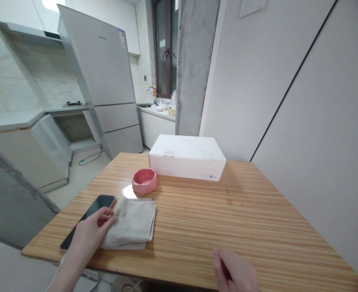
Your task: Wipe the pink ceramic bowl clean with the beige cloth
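A folded light grey cloth (133, 223) lies at the left front of the wooden table. My left hand (95, 225) is closed in a pinch on the cloth's left edge, which is slightly raised there. Partly beneath my left forearm and hand is a dark smartphone (98, 205), lying flat beside the cloth. Just behind the cloth stands a pink bowl (144, 186) with a faceted outside. My right hand (235, 271) rests low at the table's front edge, its fingers curled in and nothing visible in them.
A white cardboard box (185, 166) sits at the back of the wooden table (227, 227). Behind the table are a fridge (106, 73), a rough concrete pillar (195, 65) and a sink counter (157, 123). A white wall panel (315, 121) rises along the right.
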Tool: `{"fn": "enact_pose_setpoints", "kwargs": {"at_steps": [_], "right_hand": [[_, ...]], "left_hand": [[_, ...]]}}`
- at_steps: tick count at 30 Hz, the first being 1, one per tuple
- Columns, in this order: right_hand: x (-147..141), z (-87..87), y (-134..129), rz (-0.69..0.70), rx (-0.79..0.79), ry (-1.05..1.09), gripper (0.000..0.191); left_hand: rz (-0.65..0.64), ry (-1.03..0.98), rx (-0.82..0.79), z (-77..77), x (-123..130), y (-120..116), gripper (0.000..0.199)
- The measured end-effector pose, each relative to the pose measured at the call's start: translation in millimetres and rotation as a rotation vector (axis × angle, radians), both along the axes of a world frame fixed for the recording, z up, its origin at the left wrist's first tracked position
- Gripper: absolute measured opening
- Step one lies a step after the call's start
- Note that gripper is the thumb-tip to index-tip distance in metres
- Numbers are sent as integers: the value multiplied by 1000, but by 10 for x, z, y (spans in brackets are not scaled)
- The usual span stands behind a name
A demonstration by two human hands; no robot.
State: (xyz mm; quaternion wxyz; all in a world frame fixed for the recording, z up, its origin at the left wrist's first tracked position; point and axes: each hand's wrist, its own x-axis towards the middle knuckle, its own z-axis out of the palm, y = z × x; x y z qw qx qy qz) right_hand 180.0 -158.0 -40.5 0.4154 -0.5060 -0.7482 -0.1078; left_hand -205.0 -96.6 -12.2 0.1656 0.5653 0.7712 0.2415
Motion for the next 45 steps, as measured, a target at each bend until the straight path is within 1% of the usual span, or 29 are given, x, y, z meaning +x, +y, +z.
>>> {"fn": "enact_pose_setpoints", "kwargs": {"at_steps": [2,4,5,6,7,8,9,10,11,12,13,15,17,20,27,33,41,45], "right_hand": [[53,22,44,-18,-48,-7,36],[99,47,111,-61,-132,-15,39],[112,58,152,-87,-180,-22,40],[115,67,197,-110,-230,-31,41],[106,72,243,-124,-275,-43,41],[87,72,288,-129,-312,-57,41],[58,66,331,-129,-343,-74,41],[23,54,368,-124,-365,-92,40],[-15,37,399,-118,-377,-112,40],[-52,16,423,-116,-380,-133,39],[-85,-6,439,-119,-376,-154,39],[-127,-48,451,-124,-363,-189,39],[-136,-74,442,-115,-349,-201,39],[-121,-76,416,-87,-330,-199,40],[-112,-43,398,-63,-292,-156,40],[-114,-23,379,-53,-306,-129,40],[-111,-51,377,-63,-310,-118,42],[-103,-60,379,-47,-316,-120,40]], "left_hand": [[12,105,46,4,50,-26,26],[67,278,198,51,215,-78,31],[103,354,303,85,347,-109,32],[114,379,401,117,511,-139,32],[79,336,468,141,703,-166,30],[11,246,504,152,914,-186,27],[-107,146,503,146,1133,-198,25],[-245,46,471,121,1350,-201,23],[-361,-31,406,82,1553,-197,23],[-473,-66,331,31,1731,-186,22],[-538,-55,274,-24,1878,-173,20],[-574,37,219,-128,2066,-152,16],[-557,134,219,-198,2132,-144,15],[-562,177,237,-232,2109,-149,16],[-575,204,251,-211,2084,-157,15],[-572,198,222,-224,2089,-159,15],[-576,196,219,-214,2089,-160,15],[-574,197,217,-211,2090,-171,15]]}}
